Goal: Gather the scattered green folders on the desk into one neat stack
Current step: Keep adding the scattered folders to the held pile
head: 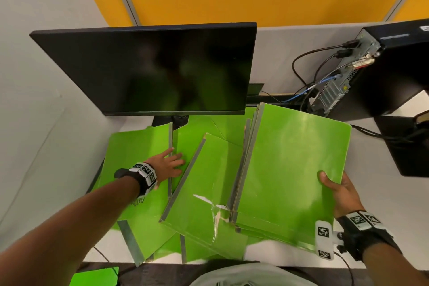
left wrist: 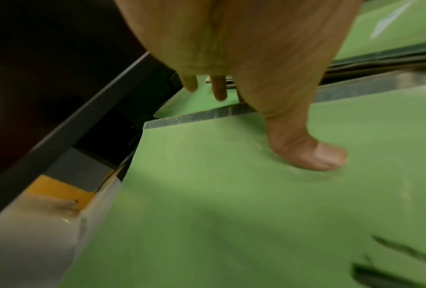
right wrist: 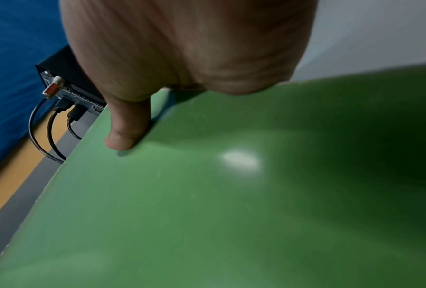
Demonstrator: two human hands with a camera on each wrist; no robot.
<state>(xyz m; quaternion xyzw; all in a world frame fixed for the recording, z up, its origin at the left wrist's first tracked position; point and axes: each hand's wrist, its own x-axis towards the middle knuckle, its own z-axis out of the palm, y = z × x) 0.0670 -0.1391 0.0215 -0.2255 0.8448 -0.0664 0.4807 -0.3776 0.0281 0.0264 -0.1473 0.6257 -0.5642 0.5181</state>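
– Now, what is the status of the right hand?
– It is clamped on the stack of folders at the stack's right edge: the thumb lies on the top cover and the fingers are out of sight beneath it
– Where is that stack?
– It is on the right half of the desk, in front of the computer case. Its grey spines face left. Several covers show at the near corner, and they are not flush
– And the left hand?
– It is spread flat and holds nothing. The left wrist view shows the thumb pressing on the left folder close to its grey spine, with the fingers reaching over that spine to the green surface beyond
– Where is the left folder?
– It is on the left side of the desk, just below the monitor, lying flat over other green folders
– What lies between the two hands?
– One middle folder, turned at an angle. Its right side touches the stack's spines, and a torn white strip crosses its near right corner. More folders lie under it, and some overhang the desk's near edge
– Anything else to report?
– Cables run from the rear panel of the computer case down to the desk
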